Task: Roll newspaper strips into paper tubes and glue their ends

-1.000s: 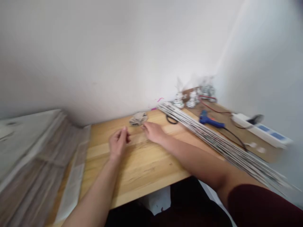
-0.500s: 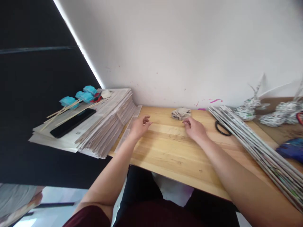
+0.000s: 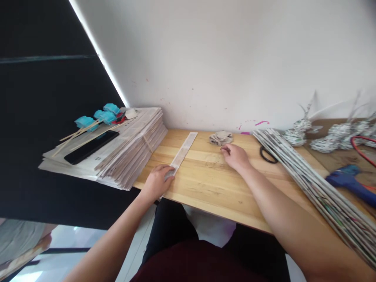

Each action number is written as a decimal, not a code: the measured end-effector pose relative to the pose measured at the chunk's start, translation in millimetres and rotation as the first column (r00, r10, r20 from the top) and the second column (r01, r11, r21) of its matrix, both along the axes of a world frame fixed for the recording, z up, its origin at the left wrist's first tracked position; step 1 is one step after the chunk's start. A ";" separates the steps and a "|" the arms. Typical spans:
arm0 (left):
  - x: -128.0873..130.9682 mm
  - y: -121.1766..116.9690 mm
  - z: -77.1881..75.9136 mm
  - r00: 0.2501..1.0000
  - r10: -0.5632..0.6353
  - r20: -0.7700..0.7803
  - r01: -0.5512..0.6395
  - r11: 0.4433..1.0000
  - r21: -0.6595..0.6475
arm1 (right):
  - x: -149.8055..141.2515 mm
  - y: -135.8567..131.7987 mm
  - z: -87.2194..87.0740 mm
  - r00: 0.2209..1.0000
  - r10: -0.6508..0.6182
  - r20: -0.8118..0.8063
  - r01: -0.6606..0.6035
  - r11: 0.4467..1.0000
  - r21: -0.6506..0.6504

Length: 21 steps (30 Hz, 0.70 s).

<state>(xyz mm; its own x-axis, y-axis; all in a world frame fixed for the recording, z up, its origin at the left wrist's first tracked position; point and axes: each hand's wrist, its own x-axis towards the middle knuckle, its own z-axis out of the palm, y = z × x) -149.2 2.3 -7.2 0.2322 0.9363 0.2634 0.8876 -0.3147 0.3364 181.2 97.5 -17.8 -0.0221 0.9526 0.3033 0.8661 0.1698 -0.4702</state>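
A long, narrow strip of newspaper [image 3: 185, 149] lies slantwise on the wooden table [image 3: 205, 182], just right of the paper stack. My left hand [image 3: 158, 179] is on its near end, fingers over the top and thumb at the side, gripping it against the table. My right hand [image 3: 236, 156] is above the table with its thumb and fingertips pinched together. Whatever those fingertips may hold is too small to make out. Just beyond them sits a crumpled beige cloth [image 3: 221, 138].
On the left, a thick newspaper stack [image 3: 132, 156] carries a phone [image 3: 91, 147], sticks and blue pieces [image 3: 107, 116]. Long rolled paper sticks [image 3: 305, 180] lie at right over black-handled scissors [image 3: 267, 155]. Beyond are a blue glue gun [image 3: 348, 178] and woven paper shapes [image 3: 295, 133].
My left hand has come down and nearer onto the newspaper strip. The strip has shifted right, away from the stack. My right hand stays pinched near the cloth.
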 end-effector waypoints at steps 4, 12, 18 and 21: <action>11.0 -18.9 -2.2 0.994 -0.043 0.104 0.047 0.998 -0.037 | 1.2 -0.8 0.7 1.000 0.010 0.005 -0.010 0.999 0.048; 17.1 -38.8 -0.6 0.972 -0.095 0.215 0.119 0.988 -0.100 | 0.4 -1.7 -0.2 0.996 0.049 0.073 -0.053 0.997 0.064; 11.8 -49.1 0.9 0.918 -0.079 0.388 0.119 0.990 -0.080 | -9.3 3.5 3.5 0.994 0.011 0.104 -0.014 0.999 0.037; 9.1 -55.0 6.3 0.910 -0.012 0.414 0.048 0.996 -0.078 | -20.4 15.4 9.6 0.989 -0.010 0.149 0.006 1.000 0.025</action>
<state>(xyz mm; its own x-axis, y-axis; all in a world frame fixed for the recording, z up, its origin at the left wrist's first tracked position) -140.1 -52.7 -0.8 0.1481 0.9536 0.2621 0.6542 -0.2932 0.6971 160.9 112.9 -8.2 -0.0610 0.9453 0.3206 0.9276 0.1723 -0.3315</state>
